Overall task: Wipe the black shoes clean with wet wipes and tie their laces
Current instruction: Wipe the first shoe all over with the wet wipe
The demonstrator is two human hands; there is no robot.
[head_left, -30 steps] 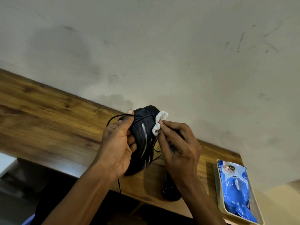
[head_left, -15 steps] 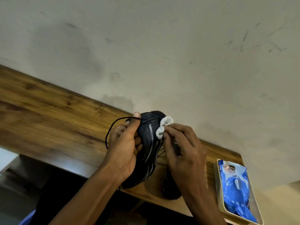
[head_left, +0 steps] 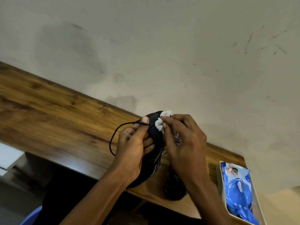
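Observation:
My left hand (head_left: 134,143) grips a black shoe (head_left: 155,135) held on edge above the wooden table (head_left: 56,114), thumb on its upper end. A loose black lace (head_left: 113,137) loops out to the left of that hand. My right hand (head_left: 185,140) pinches a crumpled white wet wipe (head_left: 160,122) against the shoe's upper end. A second black shoe (head_left: 174,187) lies on the table below my right wrist, partly hidden by the arm.
A blue pack of wet wipes (head_left: 240,192) lies in a pale tray (head_left: 222,189) at the table's right end. A stained wall (head_left: 162,46) rises directly behind the table. A white object (head_left: 8,158) sits at the left edge, below the table.
The wipe has slid along the shoe's upper end while my left hand turned the shoe further on edge. The lace loop swung out to the left.

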